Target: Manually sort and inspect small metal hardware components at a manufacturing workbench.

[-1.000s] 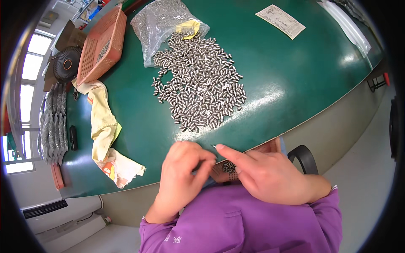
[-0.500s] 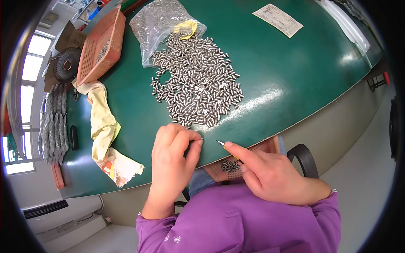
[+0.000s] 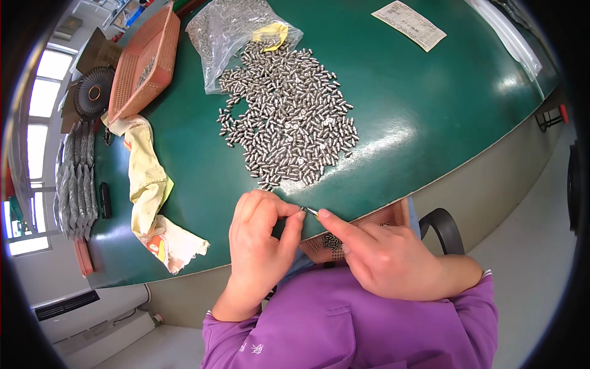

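Note:
Near the table's front edge, my left hand [image 3: 263, 237] pinches a small metal part [image 3: 302, 210] between thumb and index finger; the fingertips hide most of it. My right hand [image 3: 387, 253] is closed around a slim pointed tool [image 3: 312, 212], its index finger stretched along the shaft. The tool's thin tip meets the part at my left fingertips. Just beyond my hands spreads a heap of small silvery bullet-shaped metal parts [image 3: 301, 123]. Below the table edge, partly behind my right hand, a pinkish perforated basket [image 3: 314, 247] holds several more such parts [image 3: 332, 242].
A clear plastic bag [image 3: 221, 37] of parts lies open behind the heap. To the left are a crumpled yellowish cloth [image 3: 146, 169], a tilted orange basket [image 3: 161, 74], a black fan [image 3: 93, 93] and stacked grey packets [image 3: 75, 178]. A printed paper slip [image 3: 409, 24] lies far right.
My left hand has shifted slightly right and nearer to me, and my right hand slightly left. The tool's tip, apart from my left fingertips before, now touches there.

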`<state>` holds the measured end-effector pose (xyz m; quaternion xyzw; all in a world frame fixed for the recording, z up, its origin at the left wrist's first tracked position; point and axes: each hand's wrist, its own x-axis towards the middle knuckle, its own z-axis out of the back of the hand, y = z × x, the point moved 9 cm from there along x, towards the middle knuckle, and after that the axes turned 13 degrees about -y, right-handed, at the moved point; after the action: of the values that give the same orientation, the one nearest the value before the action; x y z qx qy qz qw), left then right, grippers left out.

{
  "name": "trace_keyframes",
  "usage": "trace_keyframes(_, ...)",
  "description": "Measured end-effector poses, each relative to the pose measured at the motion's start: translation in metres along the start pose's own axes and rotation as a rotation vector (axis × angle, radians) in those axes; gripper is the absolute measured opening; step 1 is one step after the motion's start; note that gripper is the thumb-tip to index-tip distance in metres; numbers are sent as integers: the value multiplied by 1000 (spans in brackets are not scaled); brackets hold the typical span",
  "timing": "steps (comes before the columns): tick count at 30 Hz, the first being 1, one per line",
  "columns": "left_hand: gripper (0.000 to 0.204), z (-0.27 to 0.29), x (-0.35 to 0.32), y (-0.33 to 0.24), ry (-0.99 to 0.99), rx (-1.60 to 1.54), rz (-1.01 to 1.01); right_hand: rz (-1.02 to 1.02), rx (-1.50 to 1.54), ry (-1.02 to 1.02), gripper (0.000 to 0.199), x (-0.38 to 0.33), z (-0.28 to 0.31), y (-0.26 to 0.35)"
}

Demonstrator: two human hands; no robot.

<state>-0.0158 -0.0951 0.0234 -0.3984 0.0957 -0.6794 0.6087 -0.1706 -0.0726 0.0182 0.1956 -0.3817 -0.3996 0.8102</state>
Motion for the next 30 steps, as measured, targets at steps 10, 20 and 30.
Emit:
trace_keyframes(10, 15, 2, 0, 1, 0, -12, -6, -37, -9, 149, 61, 9, 2, 3)
trace_keyframes(20, 19, 29, 3, 11, -141, 133, -59, -230, 170, 105, 61, 5, 11, -13)
trace_keyframes(30, 17, 10, 3, 11, -29, 59, 33, -88, 118, 85, 60, 3, 1, -8)
